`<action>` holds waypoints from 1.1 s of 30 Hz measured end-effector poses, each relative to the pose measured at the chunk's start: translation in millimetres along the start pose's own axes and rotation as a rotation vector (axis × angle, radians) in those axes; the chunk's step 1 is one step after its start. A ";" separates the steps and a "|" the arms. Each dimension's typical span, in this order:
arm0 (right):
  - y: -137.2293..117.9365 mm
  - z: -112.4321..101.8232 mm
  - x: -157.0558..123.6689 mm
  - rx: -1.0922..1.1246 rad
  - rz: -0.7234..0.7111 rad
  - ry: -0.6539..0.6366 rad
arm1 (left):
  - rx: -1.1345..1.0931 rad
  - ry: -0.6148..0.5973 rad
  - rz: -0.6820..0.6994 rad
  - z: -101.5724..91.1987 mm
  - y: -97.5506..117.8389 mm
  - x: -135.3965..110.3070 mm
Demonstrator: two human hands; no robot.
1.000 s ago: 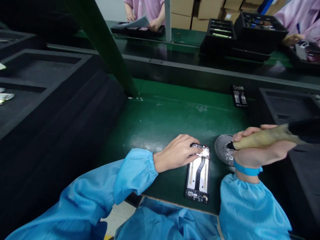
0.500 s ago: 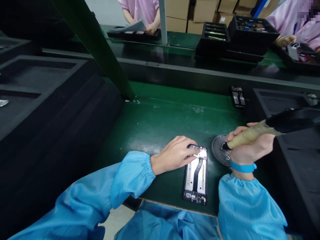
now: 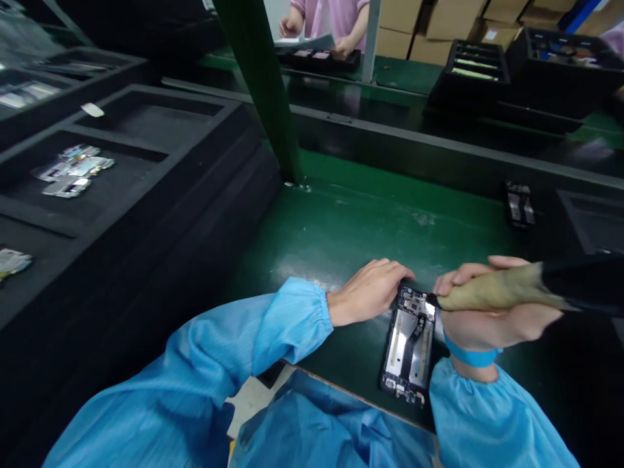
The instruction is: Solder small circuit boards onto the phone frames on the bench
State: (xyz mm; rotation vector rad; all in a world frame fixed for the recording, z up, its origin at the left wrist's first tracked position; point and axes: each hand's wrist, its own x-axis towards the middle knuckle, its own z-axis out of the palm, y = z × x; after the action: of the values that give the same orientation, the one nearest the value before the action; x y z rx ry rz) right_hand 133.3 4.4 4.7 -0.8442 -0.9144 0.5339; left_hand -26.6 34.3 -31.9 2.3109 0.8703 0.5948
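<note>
An opened phone frame (image 3: 410, 342) lies on the green bench mat (image 3: 341, 227) near its front edge. My left hand (image 3: 370, 290) rests on the frame's upper left corner, fingers curled against it. My right hand (image 3: 487, 312) is wrapped round an electric screwdriver (image 3: 507, 289) with a tan taped grip and black body. Its tip touches the top right of the frame. Both arms wear blue sleeves, and a blue band circles my right wrist.
Black foam trays (image 3: 97, 169) with small metal parts stand at the left. A green post (image 3: 263, 91) rises behind the mat. Another phone part (image 3: 517, 203) lies far right. Across the belt, a person in pink (image 3: 336, 19) handles trays, near stacked black trays (image 3: 468, 65) and cardboard boxes.
My right hand has brought the screwdriver tip from the round metal screw dish over to the top of the phone frame. The dish is now hidden. The view has swung left.
</note>
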 end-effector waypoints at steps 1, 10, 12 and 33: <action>3.3 5.4 -4.1 0.016 0.011 -0.032 | 0.004 -0.013 0.003 -0.8 0.7 0.3; 22.7 1.1 -10.2 -0.007 0.035 -0.114 | 0.052 -0.028 0.040 -0.3 0.0 0.1; 22.6 3.7 -12.8 -0.004 0.057 -0.133 | 0.064 -0.026 0.041 0.3 -1.0 -0.4; 12.7 -59.5 43.1 -0.265 -0.152 0.346 | -0.009 0.064 0.053 0.9 -3.7 -5.8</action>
State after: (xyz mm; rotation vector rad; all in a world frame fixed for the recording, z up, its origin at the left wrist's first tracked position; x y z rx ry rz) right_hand 205.8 18.7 -5.6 -1.0581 -0.7297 0.1274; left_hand -31.7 32.1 -36.1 2.3238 0.8360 0.6976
